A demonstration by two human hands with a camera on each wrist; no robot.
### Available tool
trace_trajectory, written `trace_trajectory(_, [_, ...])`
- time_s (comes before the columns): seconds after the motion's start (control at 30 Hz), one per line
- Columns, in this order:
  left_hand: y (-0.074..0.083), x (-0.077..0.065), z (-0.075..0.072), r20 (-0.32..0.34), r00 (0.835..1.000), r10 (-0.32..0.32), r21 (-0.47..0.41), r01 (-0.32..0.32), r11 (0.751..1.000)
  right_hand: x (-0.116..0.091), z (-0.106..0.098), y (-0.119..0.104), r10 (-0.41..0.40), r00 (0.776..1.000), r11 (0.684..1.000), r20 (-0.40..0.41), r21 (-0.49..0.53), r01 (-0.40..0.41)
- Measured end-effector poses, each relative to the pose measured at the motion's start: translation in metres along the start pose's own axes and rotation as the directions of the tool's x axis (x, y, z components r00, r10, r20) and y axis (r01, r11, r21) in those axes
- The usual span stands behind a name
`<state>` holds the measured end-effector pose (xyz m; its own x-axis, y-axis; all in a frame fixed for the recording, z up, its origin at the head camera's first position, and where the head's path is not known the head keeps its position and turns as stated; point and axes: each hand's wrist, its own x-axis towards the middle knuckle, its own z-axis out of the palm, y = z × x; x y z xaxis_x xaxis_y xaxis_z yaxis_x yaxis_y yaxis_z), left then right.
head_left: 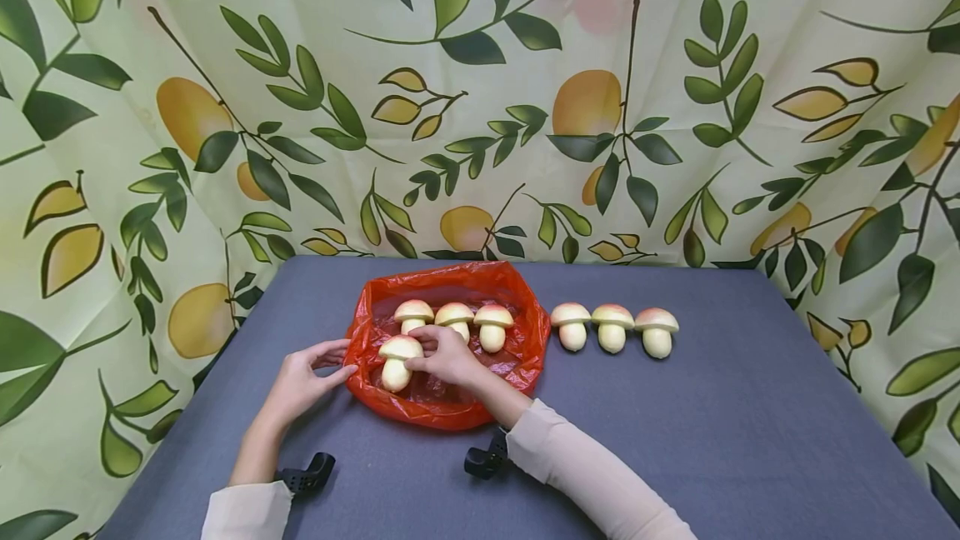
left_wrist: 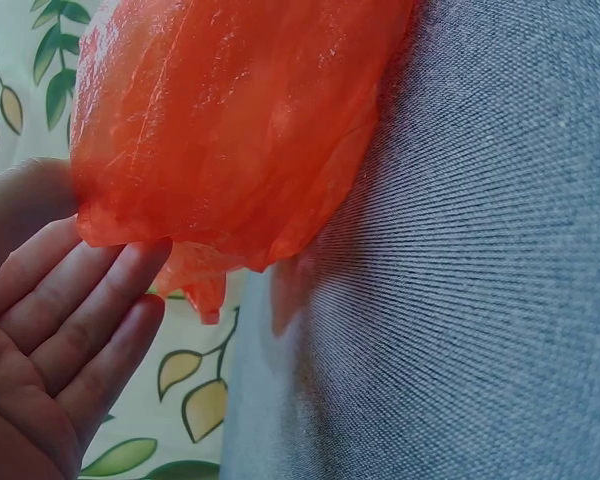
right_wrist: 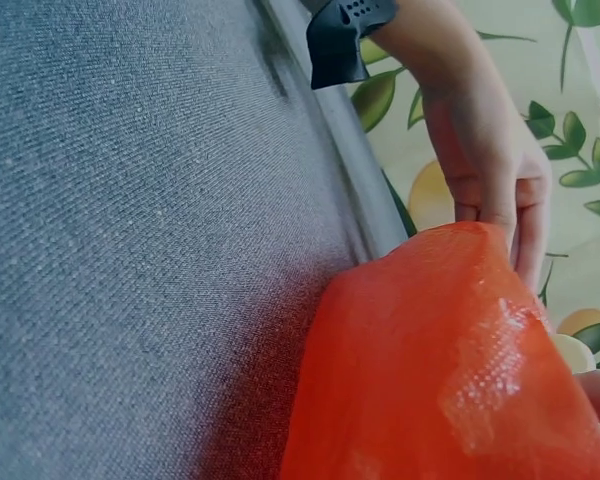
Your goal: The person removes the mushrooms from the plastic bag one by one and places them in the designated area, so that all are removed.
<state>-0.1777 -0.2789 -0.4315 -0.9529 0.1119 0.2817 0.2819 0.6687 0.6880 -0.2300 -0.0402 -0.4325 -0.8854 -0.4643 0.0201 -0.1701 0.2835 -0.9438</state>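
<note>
A red plastic bag [head_left: 450,417] lies with its mouth spread wide. At its left rim my left hand [head_left: 294,386] holds the plastic, thumb on one side and fingers on the other; the left wrist view shows these fingers [left_wrist: 75,320] fairly straight. My right hand [head_left: 446,355] reaches over the bag and pinches a cream mushroom [head_left: 397,375] with a pinkish cap at the left of the opening. Behind it a left mushroom [head_left: 413,312], a middle mushroom [head_left: 454,315] and a right mushroom [head_left: 492,330] stand in a row inside the bag. The right fingers partly cover the middle one.
Right of the bag, three more mushrooms [head_left: 612,330] line up on the grey-blue cloth-covered table [head_left: 712,440]. Each wrist wears a black camera mount [head_left: 491,457]. A leaf-and-fruit patterned curtain [head_left: 510,157] hangs behind the table's far edge and along its sides.
</note>
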Motion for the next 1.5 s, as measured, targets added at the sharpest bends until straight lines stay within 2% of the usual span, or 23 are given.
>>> trace_trajectory(0.37, [-0.001, 0.000, 0.002, -0.013, 1.000, 0.019, 0.005, -0.018, 1.000, -0.011, -0.010, -0.002, -0.026, 1.000, 0.999, 0.000, 0.043, 0.026])
trace_trajectory(0.53, [-0.001, 0.001, 0.003, -0.010, 1.000, 0.006, 0.008, -0.006, 1.000, -0.016, -0.014, 0.000, -0.007, 1.000, 0.998, 0.002, 0.058, 0.007])
trace_trajectory(0.77, [-0.001, 0.000, 0.002, -0.004, 1.000, -0.009, 0.014, 0.009, 1.000, -0.023, -0.019, -0.002, -0.023, 1.000, 0.997, -0.010, 0.071, 0.024])
trace_trajectory(1.0, [0.000, 0.002, 0.003, -0.011, 1.000, 0.002, 0.019, -0.002, 1.000, -0.032, -0.028, -0.007, -0.006, 0.999, 0.991, -0.035, 0.134, 0.011])
trace_trajectory(1.2, [0.001, 0.001, 0.002, 0.001, 1.000, -0.021, 0.027, 0.021, 0.999, -0.039, -0.034, -0.009, -0.022, 0.999, 0.992, -0.037, 0.127, 0.027])
trace_trajectory(1.5, [0.002, 0.001, 0.002, 0.010, 0.999, -0.032, 0.026, 0.032, 0.999, -0.053, -0.046, -0.004, -0.022, 0.999, 0.985, -0.046, 0.169, 0.029])
